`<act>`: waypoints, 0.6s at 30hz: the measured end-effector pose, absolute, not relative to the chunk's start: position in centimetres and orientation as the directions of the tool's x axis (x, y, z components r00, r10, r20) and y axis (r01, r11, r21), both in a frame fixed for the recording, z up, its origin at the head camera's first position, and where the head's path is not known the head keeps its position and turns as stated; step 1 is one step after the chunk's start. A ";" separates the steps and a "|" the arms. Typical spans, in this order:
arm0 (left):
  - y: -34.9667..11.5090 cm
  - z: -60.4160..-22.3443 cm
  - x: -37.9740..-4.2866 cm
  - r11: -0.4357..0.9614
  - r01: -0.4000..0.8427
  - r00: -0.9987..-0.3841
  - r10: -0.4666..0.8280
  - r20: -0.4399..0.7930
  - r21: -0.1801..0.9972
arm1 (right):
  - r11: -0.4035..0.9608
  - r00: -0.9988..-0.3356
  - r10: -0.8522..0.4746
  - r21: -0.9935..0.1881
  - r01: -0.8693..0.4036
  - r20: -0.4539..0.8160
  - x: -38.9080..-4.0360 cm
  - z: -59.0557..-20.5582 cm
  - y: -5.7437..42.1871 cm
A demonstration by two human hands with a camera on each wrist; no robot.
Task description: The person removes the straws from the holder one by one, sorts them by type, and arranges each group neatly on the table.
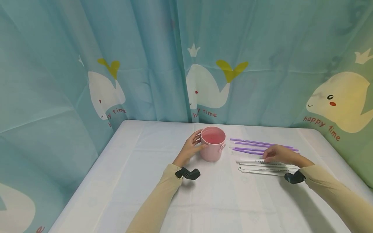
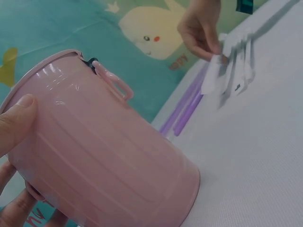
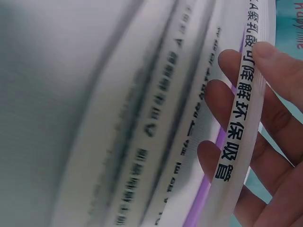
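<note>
My left hand (image 1: 190,148) grips the side of a pink ribbed bucket (image 1: 211,151) that stands upright on the table, thumb on the near wall and fingers round the far left side. A small pink side handle (image 2: 112,80) sits near its rim. To the right, my right hand (image 1: 280,154) pinches a white paper-wrapped straw (image 3: 244,109) between thumb and fingers, printed with black characters. Several more wrapped straws (image 1: 262,172) lie side by side just under it. Purple straws (image 1: 252,141) in clear wrapping lie beyond them, partly hidden by my right hand.
A white cloth covers the table (image 1: 145,181). Blue-green curtains (image 1: 154,81) with white whale prints hang behind its far edge and along the sides. A dark wrist device (image 1: 187,173) is worn on each arm.
</note>
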State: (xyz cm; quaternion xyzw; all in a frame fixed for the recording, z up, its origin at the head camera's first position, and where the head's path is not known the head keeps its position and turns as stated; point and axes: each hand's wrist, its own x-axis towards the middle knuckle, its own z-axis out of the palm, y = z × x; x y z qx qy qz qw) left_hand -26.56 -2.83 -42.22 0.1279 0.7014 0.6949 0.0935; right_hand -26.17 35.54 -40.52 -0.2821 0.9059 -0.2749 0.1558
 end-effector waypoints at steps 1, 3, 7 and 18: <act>-2.8 -42.2 -26.6 0.003 0.050 -0.950 0.310 0.047 0.999 | 0.698 -0.794 -0.593 -0.575 -0.427 -0.130 -26.0 -40.6 35.5; -2.9 -42.3 -26.6 0.001 0.054 -0.948 0.313 0.051 0.999 | 0.705 -0.796 -0.591 -0.564 -0.430 -0.132 -25.7 -40.7 35.4; -2.8 -42.3 -26.6 -0.004 0.054 -0.947 0.317 0.052 0.999 | 0.720 -0.800 -0.581 -0.553 -0.419 -0.150 -25.2 -40.9 35.5; -2.8 -42.2 -26.6 0.004 0.046 -0.952 0.302 0.042 0.999 | 0.704 -0.792 -0.599 -0.546 -0.454 -0.114 -25.0 -41.2 36.0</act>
